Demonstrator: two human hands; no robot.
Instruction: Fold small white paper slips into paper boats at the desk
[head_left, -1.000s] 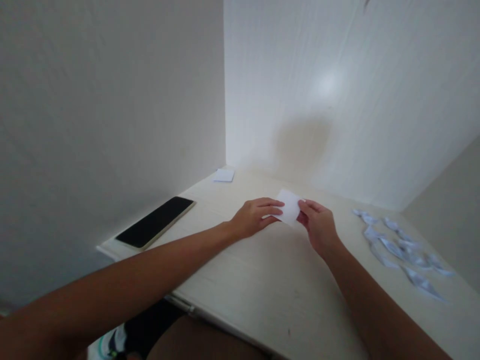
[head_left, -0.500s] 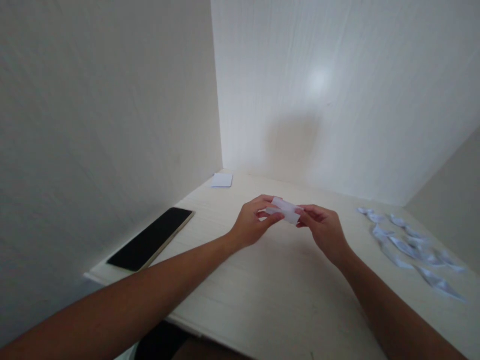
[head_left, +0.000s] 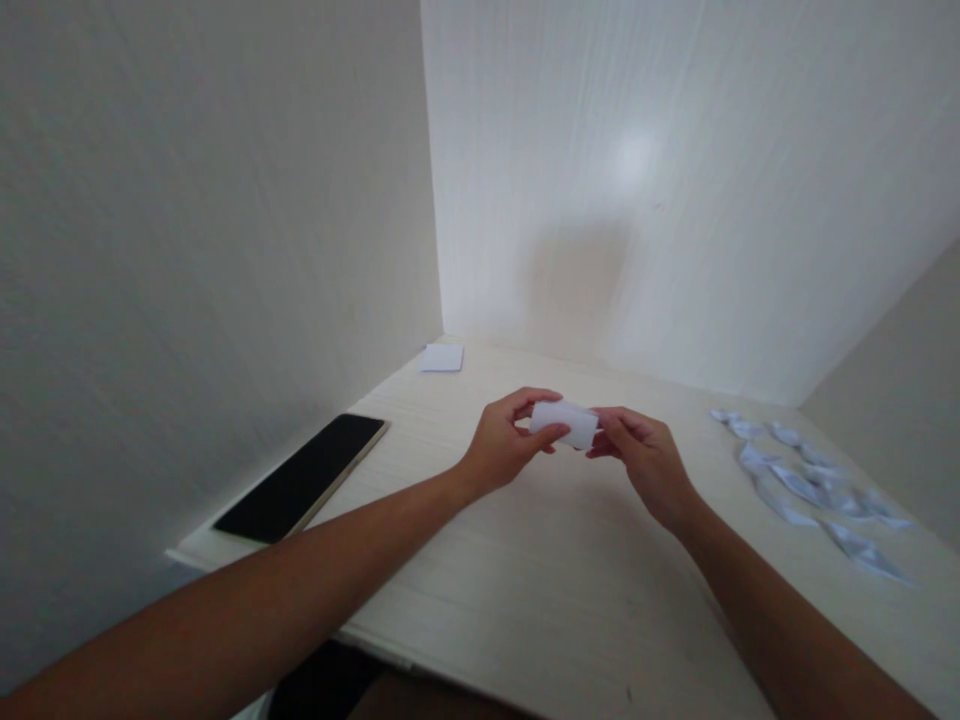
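Holding a small white paper [head_left: 580, 420] between the left hand [head_left: 504, 440] and the right hand [head_left: 646, 455], right of centre and a little below the middle of the frame, seemingly just above the pale desk [head_left: 525, 590]. Gripping the left end with the left hand, laying the thumb across the near face and curling the fingers around the upper edge and behind. Pinching the right end with the right hand, between the thumb on the near side and the fingers partly hidden behind. Showing a bend in the paper, but being too small and soft in focus for telling a fold from a curl. Reaching in with the left forearm [head_left: 315, 565] from the lower left of the frame and with the right forearm [head_left: 772, 600] from the lower right. Looking down also on a black-screened device [head_left: 304, 475], lying flat at the left of the frame beside the left wall [head_left: 225, 200], and on a white square [head_left: 442, 358], lying near the far corner of the desk. Taking in a loose cluster of folded-looking white pieces [head_left: 799, 485] at the right of the frame, well apart from the right hand, blurring too much for counting. Facing a back wall [head_left: 525, 120] across the upper right, bearing a soft shadow [head_left: 577, 280].
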